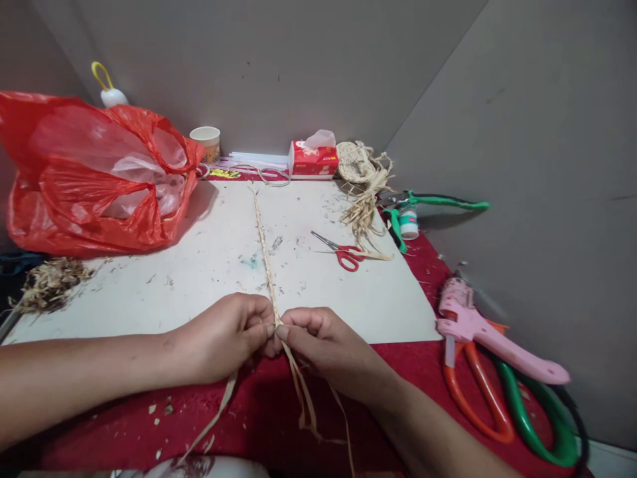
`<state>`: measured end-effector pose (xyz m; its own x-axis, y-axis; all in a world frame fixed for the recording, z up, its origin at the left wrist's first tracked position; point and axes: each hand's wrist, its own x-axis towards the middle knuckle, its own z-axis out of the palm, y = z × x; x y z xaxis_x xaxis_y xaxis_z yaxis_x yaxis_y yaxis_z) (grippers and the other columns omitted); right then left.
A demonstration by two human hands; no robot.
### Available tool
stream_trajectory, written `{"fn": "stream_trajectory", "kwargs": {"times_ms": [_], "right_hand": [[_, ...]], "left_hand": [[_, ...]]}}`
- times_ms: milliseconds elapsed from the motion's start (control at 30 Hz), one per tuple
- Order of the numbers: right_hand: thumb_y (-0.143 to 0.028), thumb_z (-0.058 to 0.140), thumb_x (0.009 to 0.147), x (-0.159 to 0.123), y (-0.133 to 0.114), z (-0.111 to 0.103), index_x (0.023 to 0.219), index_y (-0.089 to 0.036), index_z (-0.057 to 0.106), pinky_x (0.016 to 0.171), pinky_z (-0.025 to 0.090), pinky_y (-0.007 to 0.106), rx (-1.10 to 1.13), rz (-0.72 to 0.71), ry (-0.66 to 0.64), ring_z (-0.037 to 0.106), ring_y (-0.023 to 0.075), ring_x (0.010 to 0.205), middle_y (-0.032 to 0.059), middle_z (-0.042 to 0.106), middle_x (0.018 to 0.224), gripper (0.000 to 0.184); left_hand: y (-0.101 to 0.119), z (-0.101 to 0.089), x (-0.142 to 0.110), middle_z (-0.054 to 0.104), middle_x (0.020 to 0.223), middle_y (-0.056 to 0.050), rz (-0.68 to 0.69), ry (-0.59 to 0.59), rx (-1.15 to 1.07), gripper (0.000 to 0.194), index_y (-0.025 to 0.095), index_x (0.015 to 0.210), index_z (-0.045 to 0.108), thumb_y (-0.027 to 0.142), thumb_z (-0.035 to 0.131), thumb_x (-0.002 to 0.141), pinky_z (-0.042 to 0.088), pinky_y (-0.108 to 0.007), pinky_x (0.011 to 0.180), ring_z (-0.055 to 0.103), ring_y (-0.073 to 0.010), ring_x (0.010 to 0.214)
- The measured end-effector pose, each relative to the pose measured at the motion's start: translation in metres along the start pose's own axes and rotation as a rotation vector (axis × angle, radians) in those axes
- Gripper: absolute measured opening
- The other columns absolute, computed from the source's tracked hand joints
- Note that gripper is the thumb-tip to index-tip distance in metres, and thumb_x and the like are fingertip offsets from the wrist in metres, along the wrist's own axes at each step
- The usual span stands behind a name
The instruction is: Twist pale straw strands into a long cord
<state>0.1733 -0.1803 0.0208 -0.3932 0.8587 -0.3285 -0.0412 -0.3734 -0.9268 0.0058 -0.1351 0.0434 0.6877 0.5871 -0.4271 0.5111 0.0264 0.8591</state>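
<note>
A narrow straw braid (pixel 265 249) runs from the far side of the white board toward me, ending between my fingers. My left hand (pixel 241 332) pinches its near end from the left, thumb against curled fingers. Right beside it, my right hand (pixel 311 338) is closed on the same spot, thumb pressed on the straw. Loose strands (pixel 301 392) hang below both hands over the red cloth. Red-handled scissors (pixel 348 255) lie on the board with a strip of straw across them.
On the left sits a red plastic bag (pixel 99 179) near a heap of straw scraps (pixel 54 282). A paper cup (pixel 206 143), a tissue pack (pixel 314 159) and a straw bundle (pixel 365 199) line the back. At right lie green-handled pliers (pixel 442 201) and a pink glue gun (pixel 497 338).
</note>
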Motion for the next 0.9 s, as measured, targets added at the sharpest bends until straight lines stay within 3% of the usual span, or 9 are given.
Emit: {"fn": "stream_trajectory", "kwargs": {"times_ms": [100,233,433,700,900], "right_hand": [[-0.035,0.052,0.085,0.0,0.0,0.0,0.065,-0.013,0.061,0.048,0.027,0.02,-0.001,-0.005,-0.006,0.034,0.0075,0.05,-0.0021,0.048,0.056,0.031],[-0.035,0.054,0.083,0.0,0.003,-0.001,0.065,-0.014,0.056,0.048,0.024,0.02,-0.021,0.019,0.007,0.03,0.0072,0.05,-0.0041,0.042,0.055,0.027],[-0.036,0.051,0.084,0.0,0.005,-0.002,0.067,-0.015,0.052,0.049,0.022,0.022,-0.097,0.028,-0.003,0.026,0.0081,0.053,-0.0049,0.035,0.057,0.027],[-0.031,0.046,0.087,-0.002,0.007,0.001,0.063,-0.018,0.042,0.047,0.021,0.022,-0.222,-0.008,0.048,0.023,0.0088,0.054,-0.0048,0.028,0.059,0.028],[-0.027,0.042,0.09,-0.004,0.01,0.004,0.062,-0.018,0.041,0.052,0.026,0.023,-0.514,-0.107,0.128,0.032,0.0095,0.055,-0.0041,0.036,0.057,0.03]], "left_hand": [[-0.001,0.0,0.001,0.051,0.061,0.004,-0.054,-0.067,-0.13,0.02,0.019,0.077,0.049,0.033,0.04,0.087,0.031,-0.019,0.046,0.043,-0.0073,0.047],[0.0,-0.002,0.001,0.041,0.06,0.006,0.012,-0.012,-0.081,0.015,0.018,0.072,0.046,0.028,0.048,0.083,0.028,-0.018,0.049,0.035,-0.0074,0.054],[0.002,-0.006,0.002,0.041,0.062,0.005,-0.01,-0.037,-0.108,0.02,0.017,0.07,0.049,0.031,0.045,0.084,0.029,-0.019,0.051,0.034,-0.0086,0.058],[-0.004,-0.012,0.008,0.034,0.053,0.008,-0.102,-0.246,-0.34,0.024,0.018,0.073,0.05,0.039,0.047,0.085,0.017,-0.02,0.04,0.022,-0.0056,0.042],[-0.015,-0.008,0.011,0.034,0.051,0.008,-0.111,-0.156,-0.371,0.024,0.018,0.071,0.048,0.039,0.051,0.083,0.015,-0.02,0.04,0.022,-0.0051,0.041]]}}
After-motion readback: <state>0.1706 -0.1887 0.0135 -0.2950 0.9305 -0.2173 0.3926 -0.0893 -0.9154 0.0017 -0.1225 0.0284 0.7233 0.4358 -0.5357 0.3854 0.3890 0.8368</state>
